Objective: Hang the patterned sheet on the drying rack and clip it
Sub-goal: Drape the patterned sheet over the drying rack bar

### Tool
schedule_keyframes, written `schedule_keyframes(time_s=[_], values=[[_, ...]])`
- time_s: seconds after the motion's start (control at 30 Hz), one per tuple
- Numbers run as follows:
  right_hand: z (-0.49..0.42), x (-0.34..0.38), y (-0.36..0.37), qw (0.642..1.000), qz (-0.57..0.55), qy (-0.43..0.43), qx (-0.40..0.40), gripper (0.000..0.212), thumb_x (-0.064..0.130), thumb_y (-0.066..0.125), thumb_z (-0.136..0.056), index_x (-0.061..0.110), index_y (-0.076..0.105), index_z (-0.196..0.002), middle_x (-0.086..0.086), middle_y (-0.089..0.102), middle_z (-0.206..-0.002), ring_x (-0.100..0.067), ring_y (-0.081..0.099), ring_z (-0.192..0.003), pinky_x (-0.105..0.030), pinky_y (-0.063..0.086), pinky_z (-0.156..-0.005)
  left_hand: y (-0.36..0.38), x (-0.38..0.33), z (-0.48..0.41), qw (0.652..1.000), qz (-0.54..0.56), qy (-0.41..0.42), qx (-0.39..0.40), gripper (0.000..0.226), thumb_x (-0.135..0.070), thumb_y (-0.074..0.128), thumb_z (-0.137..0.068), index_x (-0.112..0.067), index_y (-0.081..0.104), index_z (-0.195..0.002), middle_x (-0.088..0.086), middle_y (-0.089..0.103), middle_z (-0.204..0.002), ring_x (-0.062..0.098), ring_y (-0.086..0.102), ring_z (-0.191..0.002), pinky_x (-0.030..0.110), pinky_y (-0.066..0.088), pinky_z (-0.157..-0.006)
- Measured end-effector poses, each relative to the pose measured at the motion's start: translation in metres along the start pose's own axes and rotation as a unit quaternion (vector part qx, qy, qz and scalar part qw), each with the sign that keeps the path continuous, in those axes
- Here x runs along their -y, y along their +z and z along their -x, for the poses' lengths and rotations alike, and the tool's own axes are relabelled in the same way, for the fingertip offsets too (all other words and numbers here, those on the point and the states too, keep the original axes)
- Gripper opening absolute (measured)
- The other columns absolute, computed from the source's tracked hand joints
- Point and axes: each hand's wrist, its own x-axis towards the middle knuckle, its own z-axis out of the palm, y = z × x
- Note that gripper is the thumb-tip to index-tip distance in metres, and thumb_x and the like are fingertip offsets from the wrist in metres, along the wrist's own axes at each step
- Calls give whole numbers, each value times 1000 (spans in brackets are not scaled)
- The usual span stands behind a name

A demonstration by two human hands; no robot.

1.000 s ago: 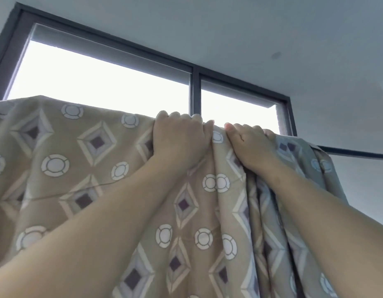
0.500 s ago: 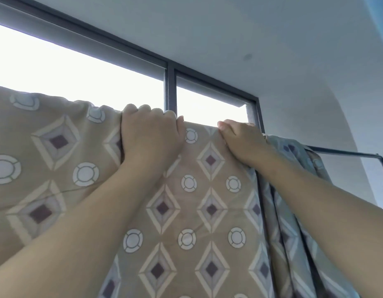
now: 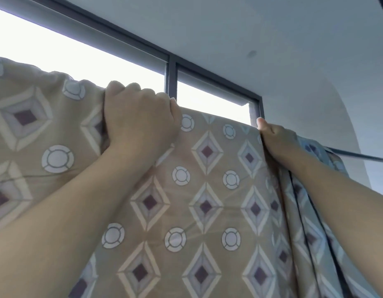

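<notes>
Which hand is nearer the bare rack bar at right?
Right. The right hand grips the sheet just left of the bare rack bar; the left hand grips it much farther left.

The one head-worn camera sits below and close behind the raised left hand (image 3: 141, 121) and right hand (image 3: 276, 139). It tilts steeply upward, facing the sheet (image 3: 207, 201) on the drying rack (image 3: 358, 156), with window (image 3: 78, 50) and ceiling (image 3: 272, 39) beyond.
</notes>
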Motion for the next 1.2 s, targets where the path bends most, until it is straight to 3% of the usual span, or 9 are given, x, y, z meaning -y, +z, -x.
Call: schedule_keyframes(time_s=[0.13,0.23,0.3,0.4,0.57,0.73,0.9,1.0,1.2], values=[[-3,-4,1,997,14,-71,20,53,39,17,-102,12,54,-130,-13,49,-140,-27,40,-130,-34,20,-109,-1,-51,-3,996,16,-13,87,42,-31,24,-95,-13,52,-70,3,46,-63,25,43,-71,38,23,-75],[-10,-21,5,986,38,-160,1,47,35,18,-102,15,58,-117,-7,57,-131,-25,48,-121,-36,26,-101,6,-121,-10,986,38,24,159,51,-43,18,-98,-15,59,-109,9,63,-103,27,54,-100,43,30,-94],[-18,-42,4,974,47,-220,-12,47,34,16,-101,14,58,-99,-9,62,-112,-25,54,-107,-37,31,-92,19,-160,-13,983,39,39,175,48,-41,19,-99,-16,58,-114,8,61,-111,27,53,-107,43,29,-96],[-31,-82,-4,973,24,-229,-6,40,33,20,-103,28,40,-69,1,54,-87,-19,48,-87,-38,30,-90,40,-194,-9,991,15,31,132,46,-38,21,-99,-14,59,-107,7,64,-104,27,54,-100,41,30,-91],[-54,-133,-3,977,37,-209,28,47,38,17,-102,18,58,-94,0,64,-99,-21,54,-99,-39,23,-100,63,-212,-8,996,5,9,94,52,-39,21,-99,-10,64,-96,8,68,-89,27,55,-84,40,32,-88],[-69,-188,-11,990,34,-133,11,47,35,19,-102,17,63,-103,-9,65,-108,-26,53,-110,-37,23,-101,66,-189,-6,999,-21,-23,43,57,-32,26,-96,-3,60,-61,13,57,-55,22,36,-58,42,37,-77],[-77,-182,1,994,57,-88,21,45,32,17,-101,21,61,-102,-7,62,-122,-23,50,-115,-40,23,-102,70,-198,-13,989,-24,-73,126,45,-26,23,-94,-11,50,-62,5,49,-66,24,40,-73,39,29,-87],[-73,-162,9,990,55,-132,12,47,36,18,-101,19,60,-114,-6,60,-127,-24,51,-116,-41,25,-103,74,-216,-19,984,-19,-49,168,45,-29,21,-95,-14,61,-82,3,53,-76,23,44,-78,39,29,-86],[-68,-167,10,983,38,-180,-9,36,33,19,-102,21,50,-88,-4,63,-100,-22,52,-95,-38,30,-95,94,-278,-18,984,46,44,165,40,-32,23,-100,-13,58,-106,5,63,-101,25,54,-95,40,31,-91]])
